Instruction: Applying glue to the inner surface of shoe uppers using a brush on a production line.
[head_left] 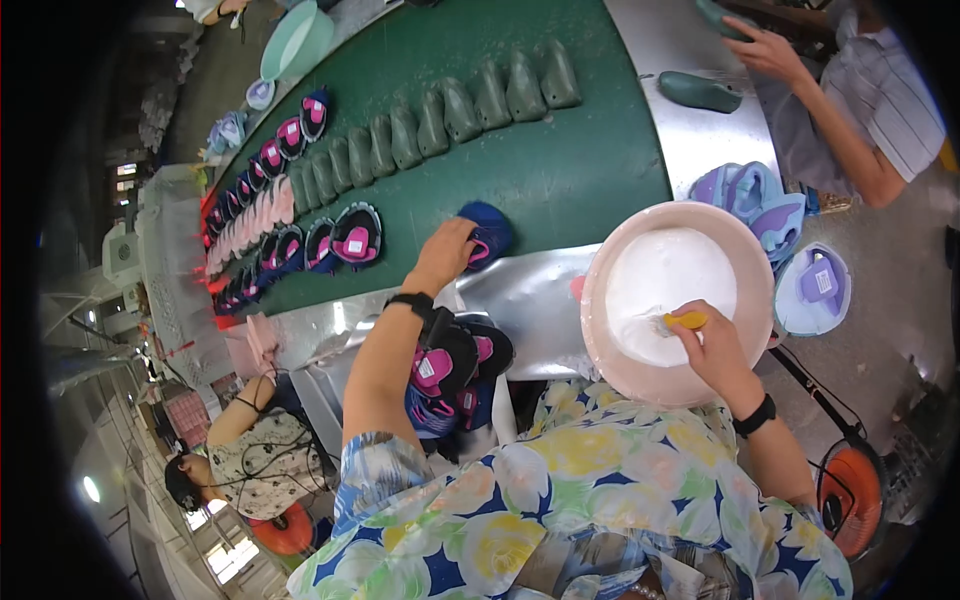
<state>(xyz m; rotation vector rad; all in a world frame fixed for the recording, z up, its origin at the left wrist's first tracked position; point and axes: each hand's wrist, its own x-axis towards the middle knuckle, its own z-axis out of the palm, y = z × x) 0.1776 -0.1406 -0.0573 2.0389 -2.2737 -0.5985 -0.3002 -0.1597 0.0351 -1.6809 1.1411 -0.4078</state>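
Observation:
My left hand [442, 257] is closed on the edge of a navy shoe upper [493, 228] with a pink lining, at the near edge of the green belt [590, 180]. In my right hand [718, 352] is a brush with a yellow handle [688, 320]. Its bristle end dips into the white liquid [668, 275] in a pale pink basin [598, 325]. Below my left forearm, in front of me, lies a pile of black and navy shoe uppers [455, 365] with pink linings.
A row of dark green shoe lasts [432, 122] crosses the belt, with rows of navy shoe uppers [357, 235] either side. Purple and light blue uppers [750, 195] lie right of the basin. Co-workers are at left [270, 455] and far right [870, 110]; an orange fan [850, 495] stands right.

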